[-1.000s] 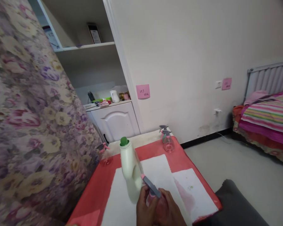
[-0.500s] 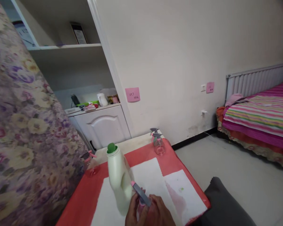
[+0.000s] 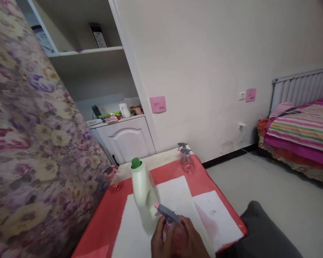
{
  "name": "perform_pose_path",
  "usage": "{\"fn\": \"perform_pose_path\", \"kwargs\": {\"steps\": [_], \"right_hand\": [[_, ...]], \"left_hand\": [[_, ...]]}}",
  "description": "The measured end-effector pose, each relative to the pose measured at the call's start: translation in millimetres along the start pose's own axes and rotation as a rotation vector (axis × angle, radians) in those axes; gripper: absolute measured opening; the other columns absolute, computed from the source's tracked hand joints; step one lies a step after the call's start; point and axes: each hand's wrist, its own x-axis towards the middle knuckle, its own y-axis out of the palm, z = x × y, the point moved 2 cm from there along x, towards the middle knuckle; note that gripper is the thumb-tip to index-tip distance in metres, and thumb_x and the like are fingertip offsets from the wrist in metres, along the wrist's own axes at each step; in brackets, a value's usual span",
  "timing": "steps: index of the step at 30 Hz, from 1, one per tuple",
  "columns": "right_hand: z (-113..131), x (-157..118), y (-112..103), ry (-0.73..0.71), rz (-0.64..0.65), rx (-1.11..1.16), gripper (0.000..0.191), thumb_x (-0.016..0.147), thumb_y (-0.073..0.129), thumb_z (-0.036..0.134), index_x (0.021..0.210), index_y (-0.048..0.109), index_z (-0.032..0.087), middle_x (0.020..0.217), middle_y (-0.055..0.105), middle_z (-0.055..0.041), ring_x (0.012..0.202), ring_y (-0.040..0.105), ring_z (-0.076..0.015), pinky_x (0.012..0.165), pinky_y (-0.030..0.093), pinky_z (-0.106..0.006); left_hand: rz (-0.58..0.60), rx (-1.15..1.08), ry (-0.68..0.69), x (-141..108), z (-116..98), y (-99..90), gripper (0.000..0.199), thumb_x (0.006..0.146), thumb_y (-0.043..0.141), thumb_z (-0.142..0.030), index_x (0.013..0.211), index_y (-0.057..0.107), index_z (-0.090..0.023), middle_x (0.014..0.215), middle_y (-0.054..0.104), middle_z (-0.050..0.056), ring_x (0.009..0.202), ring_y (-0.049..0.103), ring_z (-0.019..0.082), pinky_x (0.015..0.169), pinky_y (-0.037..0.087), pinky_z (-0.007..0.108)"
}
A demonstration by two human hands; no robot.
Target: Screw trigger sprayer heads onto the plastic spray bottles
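Note:
At the near edge of the table, my left hand and my right hand are both closed around a spray bottle with a grey head and pink nozzle tip. My left fingers are at its neck and my right hand wraps its other side; much of its body is hidden by the hands. The nozzle points left, towards a large pale green jug with a green piece in its mouth. The jug stands upright on white paper, just beyond my left hand.
Spray bottles stand at the far right corner of the red-covered table, another spray bottle at the left by the floral curtain. A stained white sheet lies right. A dark cushion-like thing sits beside the table.
The view has swung a little left, so everything sits further right in the picture. The spray head in my hands has turned to a flatter slant. Both hands keep their grip.

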Motion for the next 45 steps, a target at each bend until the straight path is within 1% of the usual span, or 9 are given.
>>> {"fn": "perform_pose_path", "kwargs": {"steps": [4, 8, 11, 17, 23, 27, 33, 38, 45], "right_hand": [[6, 0, -3, -0.039, 0.022, 0.02, 0.072, 0.058, 0.078, 0.018, 0.123, 0.05, 0.027, 0.114, 0.064, -0.0046, 0.106, 0.065, -0.0268, 0.093, 0.053, -0.036], [9, -2, -4, -0.081, 0.035, 0.017, 0.069, 0.062, 0.074, 0.016, 0.124, 0.045, 0.026, 0.117, 0.063, -0.0061, 0.108, 0.064, -0.0247, 0.095, 0.053, -0.035], [4, -3, -4, -0.075, 0.012, -0.012, 0.073, 0.06, 0.077, 0.017, 0.126, 0.046, 0.025, 0.117, 0.063, -0.0063, 0.109, 0.064, -0.026, 0.094, 0.054, -0.036], [-2, -4, -2, -0.058, -0.013, -0.021, 0.07, 0.059, 0.078, 0.02, 0.122, 0.049, 0.028, 0.114, 0.064, -0.0049, 0.107, 0.065, -0.0287, 0.092, 0.055, -0.04], [6, -3, -6, -0.091, -0.041, -0.049, 0.072, 0.058, 0.076, 0.017, 0.124, 0.05, 0.027, 0.115, 0.065, -0.0057, 0.107, 0.065, -0.0287, 0.094, 0.054, -0.04], [11, -4, -6, -0.082, -0.043, -0.095, 0.075, 0.056, 0.076, 0.016, 0.126, 0.051, 0.025, 0.116, 0.065, -0.0061, 0.106, 0.066, -0.0283, 0.092, 0.056, -0.038], [11, -5, -2, -0.08, -0.126, -0.168, 0.062, 0.063, 0.072, 0.02, 0.122, 0.055, 0.024, 0.11, 0.068, -0.006, 0.1, 0.069, -0.0268, 0.083, 0.06, -0.035], [10, -7, -4, -0.078, -0.07, -0.164, 0.067, 0.062, 0.071, 0.019, 0.125, 0.049, 0.024, 0.114, 0.067, -0.0077, 0.103, 0.068, -0.0281, 0.087, 0.059, -0.037], [11, -8, -6, -0.007, -0.062, -0.185, 0.067, 0.061, 0.069, 0.02, 0.125, 0.048, 0.025, 0.117, 0.065, -0.0073, 0.107, 0.066, -0.028, 0.093, 0.056, -0.039]], "left_hand": [[-0.109, 0.051, 0.022, -2, -6, 3.5, 0.04, 0.063, 0.076, -0.049, 0.088, 0.07, -0.019, 0.095, 0.075, 0.007, 0.095, 0.068, 0.03, 0.086, 0.054, 0.036], [-0.043, 0.038, 0.013, -5, 0, 3.5, 0.046, 0.07, 0.071, -0.05, 0.104, 0.067, -0.018, 0.112, 0.072, 0.01, 0.111, 0.063, 0.03, 0.096, 0.05, 0.037], [0.008, 0.043, 0.019, -7, 1, 2.0, 0.049, 0.074, 0.066, -0.053, 0.108, 0.065, -0.018, 0.115, 0.071, 0.01, 0.111, 0.063, 0.03, 0.096, 0.049, 0.038], [-0.07, 0.086, 0.011, -6, -6, 6.0, 0.038, 0.067, 0.072, -0.049, 0.091, 0.067, -0.019, 0.095, 0.072, 0.007, 0.094, 0.066, 0.028, 0.087, 0.051, 0.037], [-0.129, -0.011, -0.007, -4, -5, 4.3, 0.046, 0.066, 0.073, -0.052, 0.098, 0.065, -0.02, 0.103, 0.072, 0.008, 0.101, 0.066, 0.03, 0.09, 0.05, 0.039], [-0.066, -0.108, -0.021, -5, -20, -0.7, 0.05, 0.069, 0.073, -0.05, 0.108, 0.062, -0.02, 0.111, 0.072, 0.01, 0.106, 0.066, 0.029, 0.093, 0.051, 0.041], [-0.031, -0.194, 0.009, -8, -54, -13.7, 0.041, 0.076, 0.072, -0.042, 0.111, 0.061, -0.022, 0.117, 0.071, 0.009, 0.11, 0.065, 0.024, 0.097, 0.05, 0.036], [-0.018, -0.222, 0.022, -9, -71, -20.2, 0.039, 0.08, 0.07, -0.04, 0.114, 0.059, -0.024, 0.124, 0.067, 0.008, 0.11, 0.065, 0.022, 0.091, 0.053, 0.031], [-0.003, -0.289, 0.087, -15, -83, -24.0, 0.032, 0.083, 0.068, -0.034, 0.113, 0.06, -0.025, 0.121, 0.065, 0.005, 0.104, 0.064, 0.019, 0.086, 0.055, 0.029]]}}
